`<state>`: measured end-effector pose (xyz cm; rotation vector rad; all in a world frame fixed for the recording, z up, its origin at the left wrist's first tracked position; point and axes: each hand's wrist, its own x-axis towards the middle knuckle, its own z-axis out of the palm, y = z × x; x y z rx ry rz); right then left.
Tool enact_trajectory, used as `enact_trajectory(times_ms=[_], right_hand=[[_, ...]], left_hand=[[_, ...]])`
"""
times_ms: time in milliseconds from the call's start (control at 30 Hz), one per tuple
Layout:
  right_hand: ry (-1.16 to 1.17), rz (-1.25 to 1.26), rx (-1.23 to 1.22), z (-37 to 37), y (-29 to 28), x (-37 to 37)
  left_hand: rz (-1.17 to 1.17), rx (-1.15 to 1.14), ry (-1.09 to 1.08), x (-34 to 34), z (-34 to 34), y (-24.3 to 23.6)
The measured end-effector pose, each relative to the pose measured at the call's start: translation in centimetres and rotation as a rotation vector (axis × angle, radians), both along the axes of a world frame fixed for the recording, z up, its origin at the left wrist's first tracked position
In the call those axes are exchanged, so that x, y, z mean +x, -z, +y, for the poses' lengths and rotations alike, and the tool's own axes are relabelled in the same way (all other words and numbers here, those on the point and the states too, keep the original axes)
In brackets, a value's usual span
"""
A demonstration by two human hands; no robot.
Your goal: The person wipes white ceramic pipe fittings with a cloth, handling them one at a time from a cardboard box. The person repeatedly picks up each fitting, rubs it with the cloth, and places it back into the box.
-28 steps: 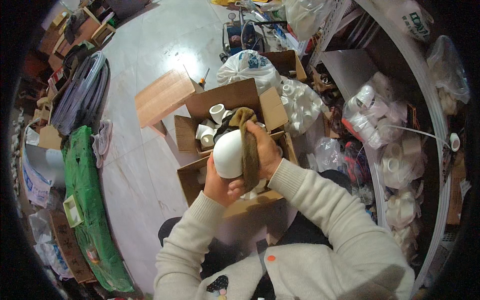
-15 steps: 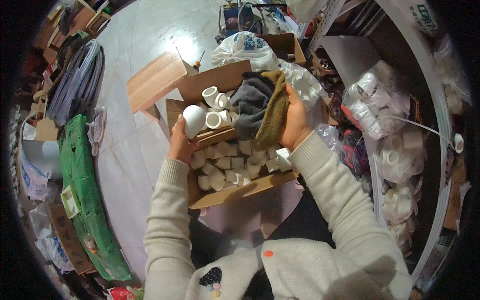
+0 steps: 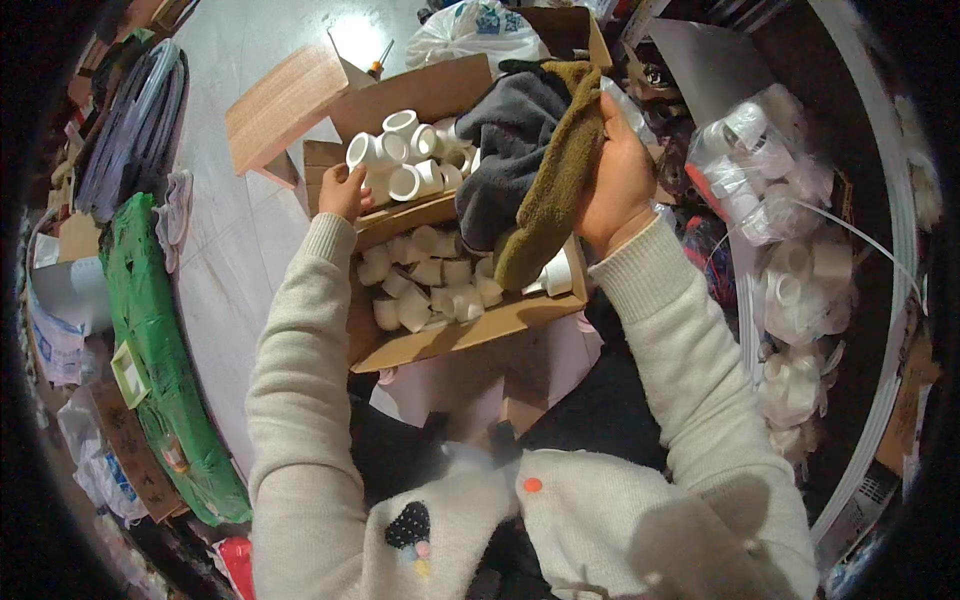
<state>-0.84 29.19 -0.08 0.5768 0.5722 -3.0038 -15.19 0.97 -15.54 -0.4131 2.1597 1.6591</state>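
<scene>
your right hand (image 3: 618,180) grips the olive cloth (image 3: 552,190) over the cardboard box (image 3: 450,340) right edge. left hand (image 3: 345,190) w/ fingers curled on a white fitting (image 3: 362,152) at box's far-left edge; bare floor (image 3: 230,250) left of box.

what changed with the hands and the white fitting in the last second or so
The left hand carried the white fitting away from the body to the far pile in the box and now rests on it there. The right hand took the cloths off the fitting and kept hold of them. The box stayed put.
</scene>
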Motion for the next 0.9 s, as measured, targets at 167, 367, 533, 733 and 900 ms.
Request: enact_trajectory(times_ms=[167,367,533,733,900], right_hand=[[0.047,-0.063,0.076,-0.3,-0.6,-0.4],[0.031,-0.032,0.052,0.5,0.1,-0.3],[0.004,-0.101,0.046,-0.8,0.1,-0.5],[-0.118,0.052,-0.066,-0.6,0.6,-0.1],[-0.086,0.134,-0.149,-0.7,-0.2,0.2]], left_hand=[[0.123,-0.273,0.445,5.9,-1.5,4.0],[-0.546,-0.801,1.039,15.0,1.6,8.5],[-0.688,-0.699,0.700,19.1,1.9,15.0],[-0.301,-0.345,0.384,19.2,1.2,10.7],[-0.083,0.334,0.187,15.6,1.2,-0.3]])
